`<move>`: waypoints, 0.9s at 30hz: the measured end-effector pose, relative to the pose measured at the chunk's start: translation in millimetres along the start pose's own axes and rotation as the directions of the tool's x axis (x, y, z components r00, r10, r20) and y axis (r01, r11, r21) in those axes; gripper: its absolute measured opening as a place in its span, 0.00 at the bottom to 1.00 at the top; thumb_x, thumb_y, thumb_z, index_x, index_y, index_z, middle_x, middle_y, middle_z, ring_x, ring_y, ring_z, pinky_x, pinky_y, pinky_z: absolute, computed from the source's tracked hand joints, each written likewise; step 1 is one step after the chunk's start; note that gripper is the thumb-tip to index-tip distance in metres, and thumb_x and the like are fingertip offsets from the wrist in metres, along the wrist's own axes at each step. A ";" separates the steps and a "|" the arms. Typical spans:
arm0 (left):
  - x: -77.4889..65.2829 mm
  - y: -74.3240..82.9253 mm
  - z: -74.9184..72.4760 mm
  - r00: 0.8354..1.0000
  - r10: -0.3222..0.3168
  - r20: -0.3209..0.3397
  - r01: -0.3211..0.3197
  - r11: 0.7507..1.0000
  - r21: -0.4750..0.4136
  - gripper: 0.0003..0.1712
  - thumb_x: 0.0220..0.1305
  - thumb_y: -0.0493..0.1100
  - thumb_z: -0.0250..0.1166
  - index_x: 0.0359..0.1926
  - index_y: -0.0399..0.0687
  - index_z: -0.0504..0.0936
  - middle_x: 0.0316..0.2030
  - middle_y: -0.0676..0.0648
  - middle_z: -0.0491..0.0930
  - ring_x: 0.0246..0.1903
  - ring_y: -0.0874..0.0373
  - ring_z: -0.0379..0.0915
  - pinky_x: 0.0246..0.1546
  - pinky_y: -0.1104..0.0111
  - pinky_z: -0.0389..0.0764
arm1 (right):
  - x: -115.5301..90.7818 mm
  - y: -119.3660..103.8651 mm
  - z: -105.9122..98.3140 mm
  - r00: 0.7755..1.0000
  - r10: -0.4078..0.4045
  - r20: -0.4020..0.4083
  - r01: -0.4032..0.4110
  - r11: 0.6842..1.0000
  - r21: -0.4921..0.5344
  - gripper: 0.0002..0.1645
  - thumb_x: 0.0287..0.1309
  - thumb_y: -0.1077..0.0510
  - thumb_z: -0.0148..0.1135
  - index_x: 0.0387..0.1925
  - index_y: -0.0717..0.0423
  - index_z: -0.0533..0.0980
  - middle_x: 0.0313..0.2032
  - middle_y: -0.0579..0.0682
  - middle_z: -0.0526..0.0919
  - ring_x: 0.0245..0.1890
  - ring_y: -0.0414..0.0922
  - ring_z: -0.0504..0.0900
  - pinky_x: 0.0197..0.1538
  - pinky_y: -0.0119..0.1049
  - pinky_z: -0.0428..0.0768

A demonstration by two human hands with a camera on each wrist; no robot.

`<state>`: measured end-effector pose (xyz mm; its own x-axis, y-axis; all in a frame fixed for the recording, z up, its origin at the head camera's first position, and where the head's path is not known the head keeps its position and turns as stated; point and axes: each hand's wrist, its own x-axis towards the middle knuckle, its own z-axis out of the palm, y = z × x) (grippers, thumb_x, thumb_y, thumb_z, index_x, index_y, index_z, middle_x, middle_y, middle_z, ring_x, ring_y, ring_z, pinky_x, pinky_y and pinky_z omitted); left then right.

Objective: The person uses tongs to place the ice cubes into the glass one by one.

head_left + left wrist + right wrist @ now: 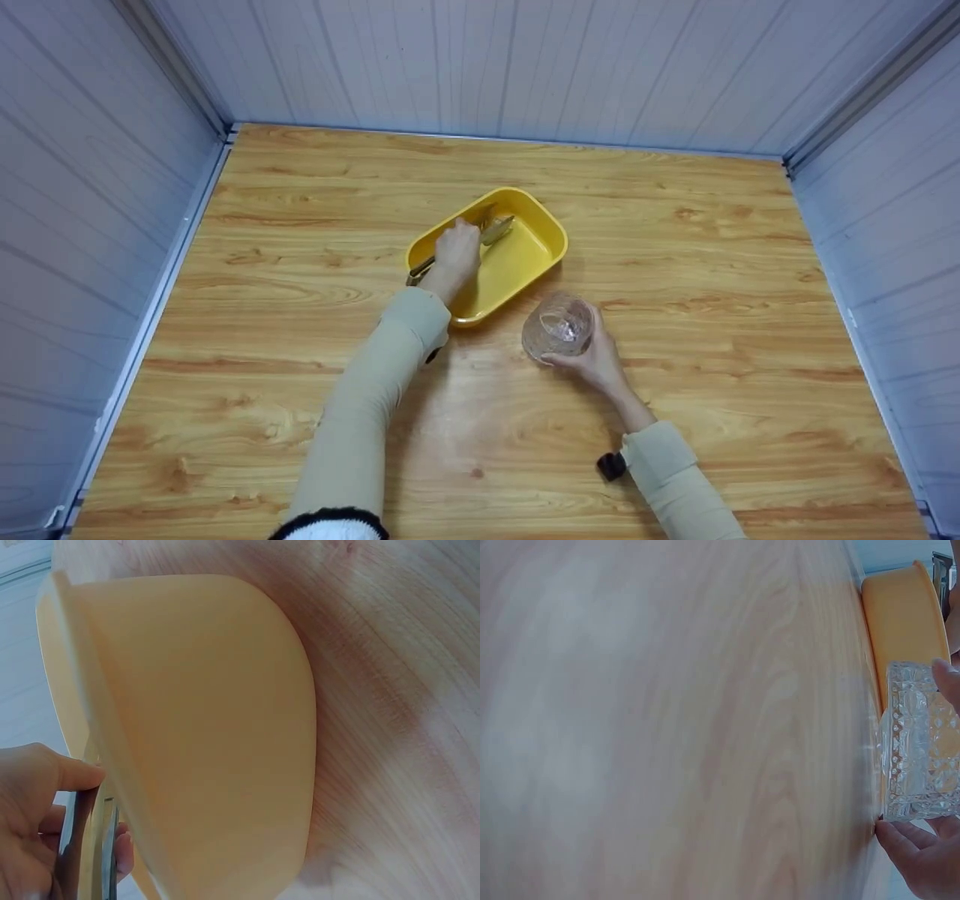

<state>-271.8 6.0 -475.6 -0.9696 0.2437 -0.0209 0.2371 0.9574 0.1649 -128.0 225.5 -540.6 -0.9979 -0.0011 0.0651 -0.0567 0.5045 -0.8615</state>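
Note:
A yellow rectangular basin (517, 274) stands on the wooden table, turned at an angle. Over its left side, my left hand (457, 251) grips a pair of metal tongs (496, 230). Their gold-coloured heads lie inside the basin, while the handle end sticks out past the rim. In the left wrist view the tongs' arms (91, 840) run between thumb and fingers beside the basin wall (202, 727). To the basin's lower right, my right hand (600, 360) holds a clear patterned glass (551, 330) upright at the table surface. Thumb and fingers go round opposite sides of the glass (915, 742).
Pale panel walls (472, 67) border the wooden table (712, 270) at the back and both sides. A small black device (611, 466) sits at the right cuff. The glass stands close to the basin's near right edge.

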 end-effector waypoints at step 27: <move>11.2 -0.7 -2.3 0.999 -0.008 0.037 0.011 0.998 -0.065 0.13 0.64 0.32 0.48 0.39 0.39 0.80 0.35 0.39 0.76 0.35 0.47 0.76 0.32 0.59 0.77 | -0.3 -1.5 -0.3 1.000 0.012 0.015 -0.013 1.000 0.019 0.59 0.23 0.54 0.78 0.60 0.61 0.55 0.56 0.60 0.66 0.57 0.52 0.63 0.59 0.43 0.58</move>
<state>-283.0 7.8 -473.6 -0.9686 0.2414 -0.0592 0.2222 0.9478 0.2287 -127.6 224.9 -539.2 -0.9989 -0.0075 0.0469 -0.0446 0.4878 -0.8718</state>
